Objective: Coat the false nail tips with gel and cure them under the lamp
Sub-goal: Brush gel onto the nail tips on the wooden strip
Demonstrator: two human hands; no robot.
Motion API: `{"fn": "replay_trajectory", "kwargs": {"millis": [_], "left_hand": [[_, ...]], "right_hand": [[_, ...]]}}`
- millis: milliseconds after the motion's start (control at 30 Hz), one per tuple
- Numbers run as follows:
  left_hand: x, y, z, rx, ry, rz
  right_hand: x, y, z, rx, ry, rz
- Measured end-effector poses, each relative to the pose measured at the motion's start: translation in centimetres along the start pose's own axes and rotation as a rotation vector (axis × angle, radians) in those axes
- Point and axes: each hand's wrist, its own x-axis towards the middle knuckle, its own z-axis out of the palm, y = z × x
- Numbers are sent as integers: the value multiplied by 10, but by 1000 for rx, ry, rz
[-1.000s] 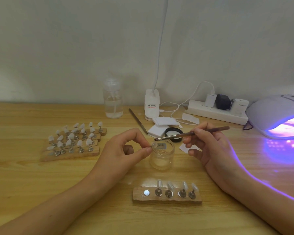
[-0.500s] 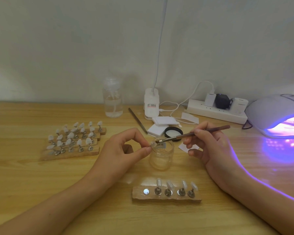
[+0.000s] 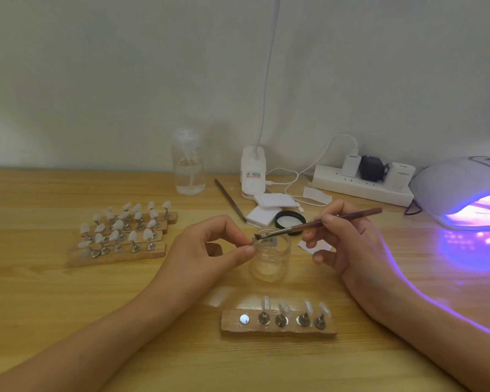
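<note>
Over the last second the brush [image 3: 323, 223] has dipped a little at its bristle end, which now lies on the tip [image 3: 254, 241] instead of hovering just above it. That tip sits at frame centre, right over the mouth of the jar [image 3: 269, 258]. The left hand [image 3: 210, 250] pinches it between thumb and forefinger and has barely shifted. The right hand [image 3: 348, 241] has its fingers clamped round the brush handle like a pen and has only tilted. This looks like the start of a coating stroke on this one tip, though the gel itself is too faint to make out. At lower centre the holder [image 3: 229, 325] carries four tips on stands and one bare magnet [image 3: 244, 319] at its left end, probably the slot this tip belongs to, so the batch seems to be on its first piece. The lamp [image 3: 458, 188] at the right edge glows violet over the worktop [image 3: 68, 306], and what is inside it is hidden. The racks [image 3: 116, 254] at centre left hold many more tips, and I cannot tell whether those are coated.
</note>
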Motion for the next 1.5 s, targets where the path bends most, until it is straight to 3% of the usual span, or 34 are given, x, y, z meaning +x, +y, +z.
{"fn": "replay_trajectory", "kwargs": {"millis": [100, 233, 367, 533, 667, 800, 967, 1133, 1267, 1500], "left_hand": [[0, 0, 0, -4, -1, -8], [1, -1, 0, -14, -5, -17], [1, 0, 1, -41, -11, -24], [2, -2, 1, -48, -15, -16], [2, -3, 0, -56, -15, -19], [2, -3, 0, -56, -24, -17], [2, -2, 1, -56, -27, -17], [2, -2, 1, -49, -27, -20], [2, -3, 0, -62, -31, -19], [3, -5, 0, -51, -26, -20]], "right_hand": [[1, 1, -2, 25, 50, 5], [-1, -2, 1, 7, -17, -28], [0, 1, -2, 9, 57, -22], [-1, -3, 3, 2, -24, -30], [0, 0, -1, 0, 51, -8], [-1, -3, 1, 10, -25, -51], [0, 1, -2, -7, 51, -29], [-1, -2, 1, -7, -17, -44], [0, 1, -2, -13, 60, -24], [-1, 1, 0, -26, 14, -43]]}}
